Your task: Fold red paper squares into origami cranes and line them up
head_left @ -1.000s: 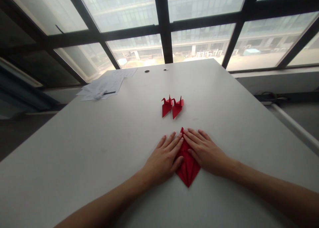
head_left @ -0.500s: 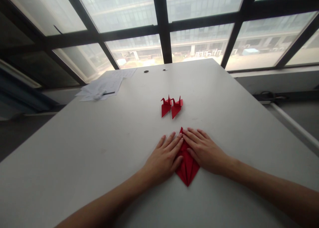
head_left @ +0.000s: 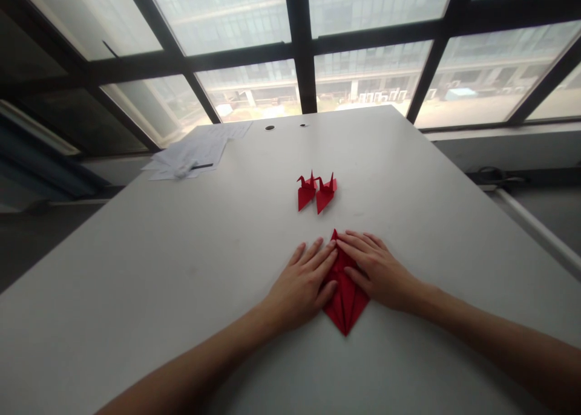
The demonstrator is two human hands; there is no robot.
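- Paper is where the action is in the head view: one red folded sheet (head_left: 346, 303) lying flat on the white table (head_left: 204, 239), right in front of the person, narrow tip pointing away and a wider tip pointing back.
- Left hand (head_left: 306, 282) is open and palm down, fingers a bit spread, with fingertips and thumb on the left side of the sheet. It's resting on it, not gripping it.
- Right hand (head_left: 379, 273) is pretty much open too, fingers closer together and slightly bent, lying over the right upper side. No pinch that I can see, but the underside of both hands is hidden.
- Done so far, from what shows: the sheet is in a kite-like shape, with crease or flap lines running down to the near tip. So I'd call it partway folded.
- Left, going by looks only: nothing on this one stands up, no neck, tail or wings opened out. Can't tell how many layers or folds are under the fingers.
- Just beyond the hands, two finished-looking red paper cranes (head_left: 325, 198) stand side by side, necks and tails up, neither one being touched.
- Way off to the left there are loose white papers (head_left: 213, 141) with a thin dark stick (head_left: 202, 166) on them, maybe a pen.
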